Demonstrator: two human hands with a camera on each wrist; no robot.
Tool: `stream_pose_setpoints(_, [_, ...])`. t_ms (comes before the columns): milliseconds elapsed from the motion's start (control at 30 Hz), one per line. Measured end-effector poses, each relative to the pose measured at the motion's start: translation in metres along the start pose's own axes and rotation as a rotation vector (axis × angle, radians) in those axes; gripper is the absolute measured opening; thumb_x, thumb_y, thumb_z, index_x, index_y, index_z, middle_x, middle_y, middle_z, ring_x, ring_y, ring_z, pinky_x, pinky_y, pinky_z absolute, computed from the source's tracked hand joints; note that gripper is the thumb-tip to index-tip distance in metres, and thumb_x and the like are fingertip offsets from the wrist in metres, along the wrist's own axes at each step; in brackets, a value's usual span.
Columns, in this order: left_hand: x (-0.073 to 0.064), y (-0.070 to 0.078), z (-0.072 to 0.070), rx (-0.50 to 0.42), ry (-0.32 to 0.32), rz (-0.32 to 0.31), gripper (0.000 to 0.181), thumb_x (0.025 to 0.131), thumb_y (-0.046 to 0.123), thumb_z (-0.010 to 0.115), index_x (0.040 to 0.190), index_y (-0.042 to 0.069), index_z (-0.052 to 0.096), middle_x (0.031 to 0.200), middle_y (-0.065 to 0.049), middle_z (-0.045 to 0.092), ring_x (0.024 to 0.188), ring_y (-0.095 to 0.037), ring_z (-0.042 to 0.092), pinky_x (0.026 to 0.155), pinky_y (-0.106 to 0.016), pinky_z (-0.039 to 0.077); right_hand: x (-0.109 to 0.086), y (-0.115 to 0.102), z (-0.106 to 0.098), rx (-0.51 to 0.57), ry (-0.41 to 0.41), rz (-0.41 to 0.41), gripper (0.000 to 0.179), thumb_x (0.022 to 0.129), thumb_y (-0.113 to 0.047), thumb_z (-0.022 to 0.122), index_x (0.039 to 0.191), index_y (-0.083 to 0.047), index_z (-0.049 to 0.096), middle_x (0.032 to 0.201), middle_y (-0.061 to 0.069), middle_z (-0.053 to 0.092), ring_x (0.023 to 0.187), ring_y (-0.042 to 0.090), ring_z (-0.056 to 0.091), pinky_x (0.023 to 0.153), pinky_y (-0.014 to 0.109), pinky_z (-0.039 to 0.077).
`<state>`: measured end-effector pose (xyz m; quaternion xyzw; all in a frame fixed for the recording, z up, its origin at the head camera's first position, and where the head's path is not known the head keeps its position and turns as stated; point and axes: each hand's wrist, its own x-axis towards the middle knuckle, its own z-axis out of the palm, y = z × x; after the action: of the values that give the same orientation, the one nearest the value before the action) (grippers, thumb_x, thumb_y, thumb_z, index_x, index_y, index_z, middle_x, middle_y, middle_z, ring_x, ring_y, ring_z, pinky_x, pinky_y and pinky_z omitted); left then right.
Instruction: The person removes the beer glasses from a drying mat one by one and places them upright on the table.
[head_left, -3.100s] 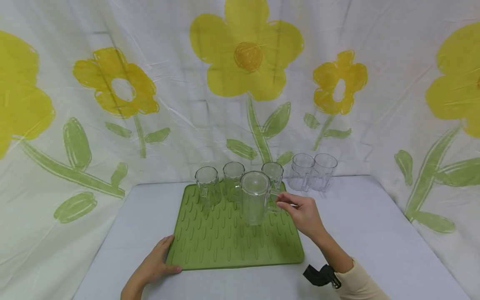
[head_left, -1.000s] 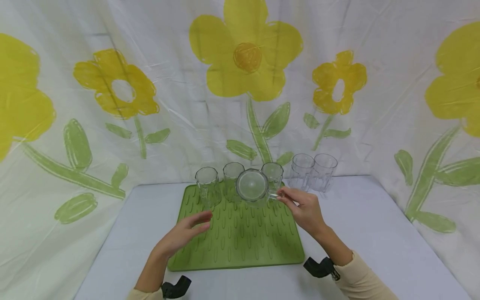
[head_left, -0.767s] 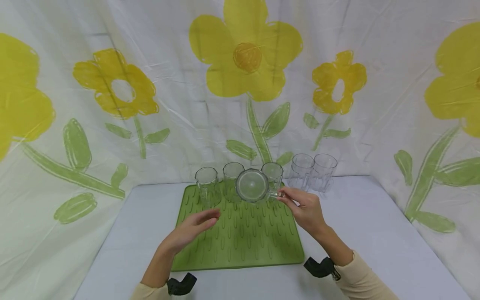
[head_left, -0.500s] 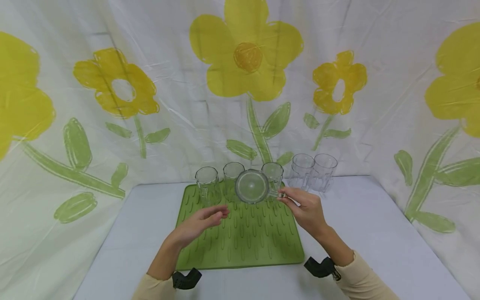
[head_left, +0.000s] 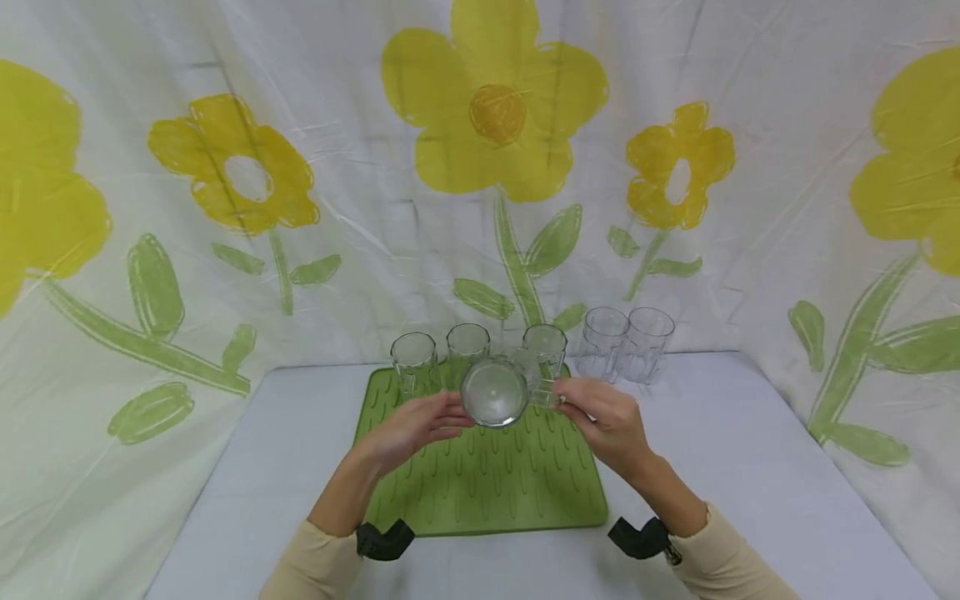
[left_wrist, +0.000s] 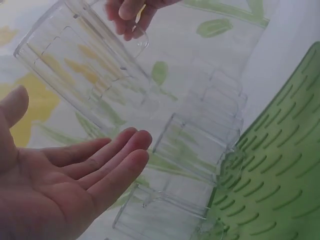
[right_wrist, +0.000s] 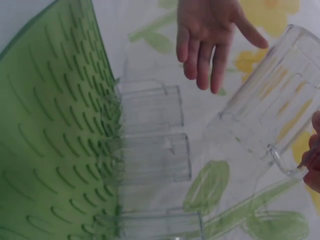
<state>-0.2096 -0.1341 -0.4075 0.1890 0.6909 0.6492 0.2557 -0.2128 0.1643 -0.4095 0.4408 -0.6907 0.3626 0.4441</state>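
A clear glass mug (head_left: pixel 495 392) is held tilted above the green ribbed mat (head_left: pixel 480 492), one round end facing the head camera. My right hand (head_left: pixel 607 417) pinches its handle between thumb and fingers; the right wrist view shows the fingers (right_wrist: pixel 313 160) at that handle. My left hand (head_left: pixel 416 429) lies palm up with fingers extended, fingertips right at the mug's left side in the head view. Seen from the left wrist, the palm (left_wrist: pixel 55 195) holds nothing, and the mug (left_wrist: pixel 85 65) slants above the fingers.
Three glass mugs stand along the mat's back edge: a left one (head_left: pixel 414 362), a middle one (head_left: pixel 467 342) and a right one (head_left: pixel 545 346). Two more glasses (head_left: pixel 602 346) stand on the white table (head_left: pixel 720 467) at back right. A flowered curtain (head_left: pixel 360 275) hangs behind.
My left hand has left the mat's left edge and moved right and forward to the mug's side. The mug in my right hand has tilted, its round end turning toward the head camera.
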Motion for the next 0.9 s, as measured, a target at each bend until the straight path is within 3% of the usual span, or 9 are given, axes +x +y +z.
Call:
stream_pose_setpoints(267, [0.006, 0.008, 0.004, -0.135, -0.036, -0.016, 0.086, 0.101, 0.058, 0.031, 0.149, -0.013, 0.019, 0.149, -0.036, 0.032, 0.139, -0.042, 0.039, 0.11, -0.043, 0.044, 0.002, 0.001, 0.004, 0.03, 0.029, -0.145, 0.021, 0.094, -0.011, 0.063, 0.088, 0.006, 0.074, 0.085, 0.017, 0.073, 0.08, 0.029, 0.071, 0.09, 0.024, 0.057])
stream_pose_setpoints(433, [0.012, 0.011, 0.006, -0.194, -0.03, -0.049, 0.082, 0.1, 0.058, 0.03, 0.149, -0.008, 0.026, 0.148, -0.032, 0.038, 0.133, -0.035, 0.049, 0.109, -0.039, 0.046, 0.002, -0.001, 0.004, -0.023, -0.005, -0.17, 0.023, 0.094, -0.013, 0.063, 0.09, 0.006, 0.075, 0.087, 0.016, 0.074, 0.08, 0.029, 0.071, 0.088, 0.026, 0.058])
stream_pose_setpoints(633, [0.018, 0.01, 0.009, -0.27, -0.107, -0.064, 0.082, 0.1, 0.061, 0.025, 0.154, 0.0, 0.019, 0.15, -0.029, 0.036, 0.135, -0.034, 0.047, 0.113, -0.046, 0.04, 0.0, -0.005, 0.004, -0.085, -0.028, -0.215, 0.023, 0.096, -0.012, 0.061, 0.09, 0.005, 0.075, 0.087, 0.017, 0.075, 0.081, 0.031, 0.072, 0.082, 0.03, 0.06])
stream_pose_setpoints(733, [0.022, 0.009, 0.01, -0.324, -0.122, -0.091, 0.082, 0.099, 0.062, 0.024, 0.154, 0.001, 0.017, 0.145, -0.025, 0.046, 0.127, -0.027, 0.055, 0.109, -0.042, 0.045, -0.001, -0.006, 0.005, -0.108, -0.039, -0.246, 0.023, 0.097, -0.01, 0.059, 0.09, 0.005, 0.075, 0.087, 0.017, 0.075, 0.08, 0.032, 0.073, 0.079, 0.032, 0.061])
stream_pose_setpoints(900, [0.024, 0.009, 0.014, -0.391, -0.117, -0.132, 0.084, 0.098, 0.063, 0.03, 0.153, 0.001, 0.018, 0.122, -0.009, 0.065, 0.108, -0.017, 0.066, 0.097, -0.034, 0.054, -0.003, -0.006, 0.007, -0.149, -0.063, -0.305, 0.023, 0.098, -0.007, 0.056, 0.09, 0.004, 0.075, 0.086, 0.017, 0.075, 0.079, 0.031, 0.073, 0.074, 0.033, 0.061])
